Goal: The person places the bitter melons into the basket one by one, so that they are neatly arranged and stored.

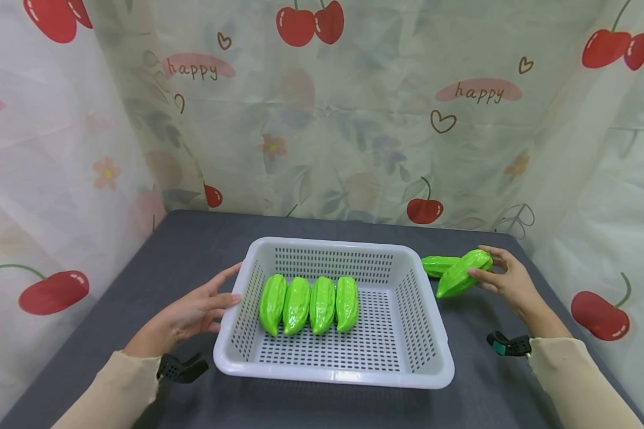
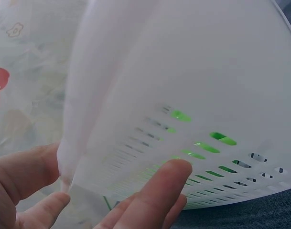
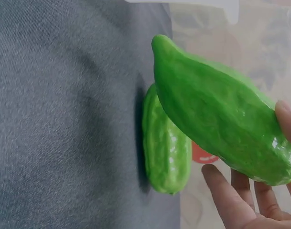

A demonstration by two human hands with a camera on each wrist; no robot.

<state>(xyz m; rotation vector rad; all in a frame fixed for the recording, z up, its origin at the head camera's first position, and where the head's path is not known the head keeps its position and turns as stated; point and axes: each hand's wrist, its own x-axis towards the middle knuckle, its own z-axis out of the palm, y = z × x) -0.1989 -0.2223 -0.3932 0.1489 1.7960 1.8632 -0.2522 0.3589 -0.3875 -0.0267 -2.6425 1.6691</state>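
Where patterned curtains border dark cloth, the left hand grips a basket, the right hand a gourd.

Six green gourds, one basket, two wristbands, one table

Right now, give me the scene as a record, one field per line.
left hand: touches the left rim of the basket
right hand: holds one green gourd by its blunt end
basket: white, perforated, on the dark table
contents: four green gourds in a row, toward the left side
outside: the held gourd, plus a loose gourd on the table, right of the basket
held-loose contact: cannot tell
backdrop: curtain printed with cherries
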